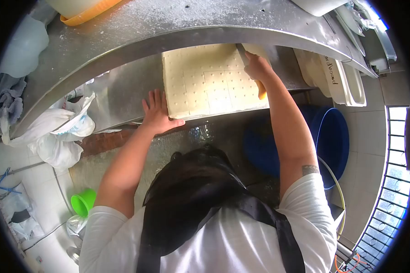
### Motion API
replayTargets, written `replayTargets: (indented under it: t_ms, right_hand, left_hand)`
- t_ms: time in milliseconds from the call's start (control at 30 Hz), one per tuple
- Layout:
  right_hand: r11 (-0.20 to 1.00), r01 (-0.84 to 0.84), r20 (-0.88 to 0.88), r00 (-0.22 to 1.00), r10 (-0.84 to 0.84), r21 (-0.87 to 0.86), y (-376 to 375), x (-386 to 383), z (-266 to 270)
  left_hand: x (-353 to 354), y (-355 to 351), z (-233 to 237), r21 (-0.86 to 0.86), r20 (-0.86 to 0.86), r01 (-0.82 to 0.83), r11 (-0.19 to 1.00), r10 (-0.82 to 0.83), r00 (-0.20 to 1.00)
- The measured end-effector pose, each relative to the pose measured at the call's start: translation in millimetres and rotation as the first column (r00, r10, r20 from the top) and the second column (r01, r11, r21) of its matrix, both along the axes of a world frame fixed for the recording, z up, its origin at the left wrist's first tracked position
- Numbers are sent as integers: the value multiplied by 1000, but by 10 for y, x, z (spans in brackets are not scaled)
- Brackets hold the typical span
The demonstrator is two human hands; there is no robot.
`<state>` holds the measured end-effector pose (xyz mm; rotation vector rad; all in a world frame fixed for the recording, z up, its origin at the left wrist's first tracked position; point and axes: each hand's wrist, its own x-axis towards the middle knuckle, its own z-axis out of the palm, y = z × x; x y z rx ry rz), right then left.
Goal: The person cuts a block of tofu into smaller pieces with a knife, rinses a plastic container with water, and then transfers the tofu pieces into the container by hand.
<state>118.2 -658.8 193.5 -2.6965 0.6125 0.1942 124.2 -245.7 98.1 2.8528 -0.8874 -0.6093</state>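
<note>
A large pale cream slab (200, 82), probably cheese, lies on the lower metal shelf (123, 88). Its top has rows of small dimples and thin straight lines. My right hand (258, 68) is closed around a knife with an orange handle (261, 89). The dark blade (241, 48) points away from me over the far right part of the slab; its tip is hidden near the upper shelf's edge. My left hand (157, 114) rests at the slab's near left corner with its fingers stretched out and its thumb along the front edge.
An upper metal shelf (182, 36) dusted with white powder overhangs the slab. A blue barrel (332, 136) stands to the right below, and white plastic tubs (335, 79) sit at the right. White bags (61, 136) hang at the left, above a green bucket (83, 202).
</note>
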Motion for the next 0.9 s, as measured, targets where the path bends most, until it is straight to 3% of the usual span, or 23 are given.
replayTargets:
  t_ms: [167,300,433,600,633,700,767,900]
  right_hand:
    - [998,-61,-55,997,60,-18,64,-533,57]
    - [997,-43,-115,992,49,60,436,-1437,252]
    - [995,-95,-112,989,97,21,742,-2533,287]
    - [1000,-7,-261,965,7,3,1036,-3749,855]
    - [994,57,-266,964,-30,95,1025,-3944,1020]
    - [976,118,-272,960,-65,183,975,-4036,1100]
    - [972,135,-124,986,-112,195,913,-4000,1058]
    - [974,95,89,989,-115,203,548,-3055,796]
  left_hand:
    - [-20,10,-44,-39,40,-14,999,15,999]
    - [-41,8,-10,-58,19,-15,998,16,1000]
    - [-72,-57,129,14,-43,-4,1000,5,999]
    - [-58,-24,10,-27,-11,-23,999,23,1000]
    - [-51,-29,-2,-30,-9,-16,999,16,1000]
    - [-49,-30,-14,-25,-13,-16,1000,16,1000]
    - [-52,-22,-22,-29,-14,-10,1000,9,1000]
    - [-60,-39,12,-18,-16,-23,1000,22,1000]
